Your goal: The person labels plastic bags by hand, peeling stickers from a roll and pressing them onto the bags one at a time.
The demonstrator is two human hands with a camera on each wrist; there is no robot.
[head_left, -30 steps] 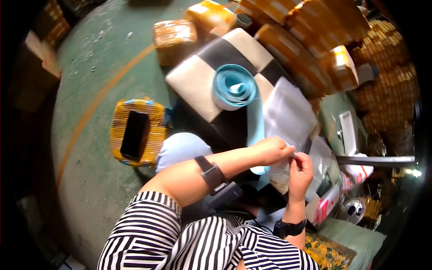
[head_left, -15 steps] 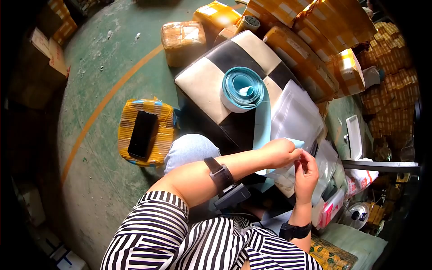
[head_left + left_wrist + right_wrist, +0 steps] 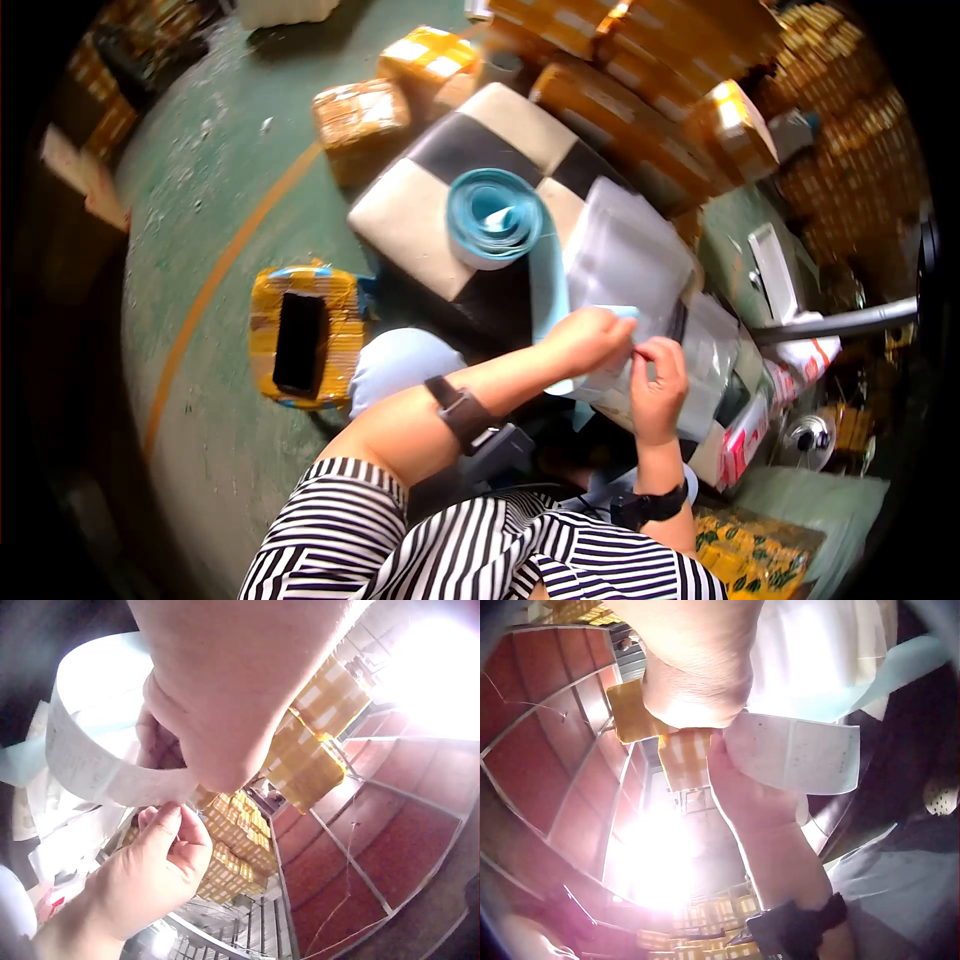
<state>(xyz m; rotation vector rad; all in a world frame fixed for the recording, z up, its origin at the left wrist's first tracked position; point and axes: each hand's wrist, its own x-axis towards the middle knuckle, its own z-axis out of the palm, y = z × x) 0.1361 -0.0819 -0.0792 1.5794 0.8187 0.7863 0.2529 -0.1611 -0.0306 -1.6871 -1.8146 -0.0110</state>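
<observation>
Blue strip (image 3: 548, 285), left hand (image 3: 588, 340) gripping, right (image 3: 658, 392) near edge

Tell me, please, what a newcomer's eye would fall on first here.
Probably the coiled blue strip on the checkered black-and-white surface near the centre, its tail running to the left hand. Next might come the black phone on the yellow-taped bundle at left, and the taped boxes crowding the upper right.

The seat (image 3: 400, 215) is checked in black and cream, the roll (image 3: 475, 215) is coloured pale blue, the shirt (image 3: 460, 545) is striped black and white, and the green floor (image 3: 230, 170) is marked in orange.
</observation>
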